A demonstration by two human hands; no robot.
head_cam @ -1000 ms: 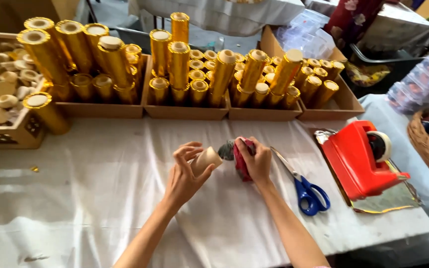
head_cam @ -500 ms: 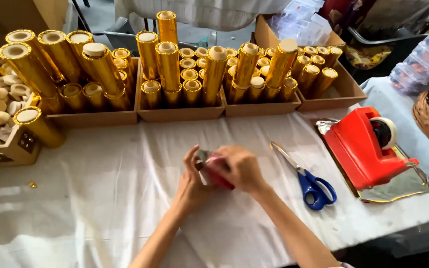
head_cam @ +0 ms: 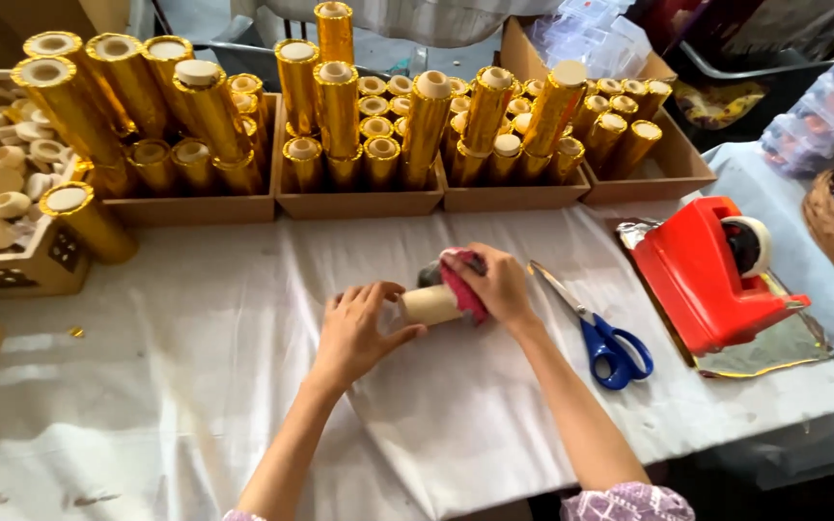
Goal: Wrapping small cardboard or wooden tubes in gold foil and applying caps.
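Cardboard tube (head_cam: 429, 305) gripped by both hands (head_cam: 359, 333).

Bright, even daylight fills the scene, and the white cloth (head_cam: 195, 386) looks nearly washed out toward 8 o'clock. The gold tubes (head_cam: 340, 106) at 12 o'clock carry sharp glints. Shadows are soft; edges toward 3 o'clock blur and bend slightly.

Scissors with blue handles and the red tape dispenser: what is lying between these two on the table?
In the head view, only bare white cloth and the edge of a gold foil sheet lie between the scissors and the tape dispenser.
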